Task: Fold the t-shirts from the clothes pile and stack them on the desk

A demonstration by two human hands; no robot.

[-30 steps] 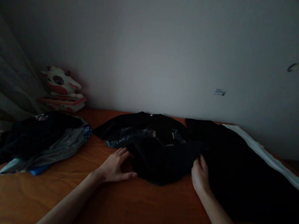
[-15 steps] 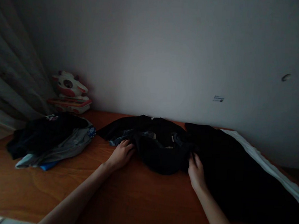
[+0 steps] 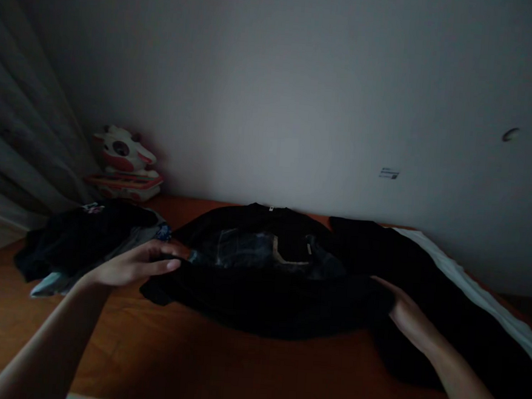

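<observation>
A dark garment [image 3: 268, 303], its exact kind lost in the dim light, stretches wide between my hands above the wooden surface. My left hand [image 3: 141, 262] pinches its left edge between thumb and fingers. At the other side my right hand [image 3: 406, 312] grips the right edge, its fingertips partly hidden by the cloth. Just beyond lies a dark plaid garment [image 3: 239, 247] with a pale-edged neckline. It rests over a black top [image 3: 228, 218] that has a small white label at the collar.
Crumpled clothes [image 3: 76, 235] form a pile on the left of the wooden surface [image 3: 123, 341]. Behind them stands a toy cow with a keyboard [image 3: 125, 159]. Black clothing [image 3: 458, 322] and a white cloth [image 3: 453, 261] lie at the right. A wall [image 3: 273, 90] rises behind.
Both hands have moved outward, the left one also slightly up. The dark garment, bunched before, is now spread wide between them, and more of the plaid garment shows.
</observation>
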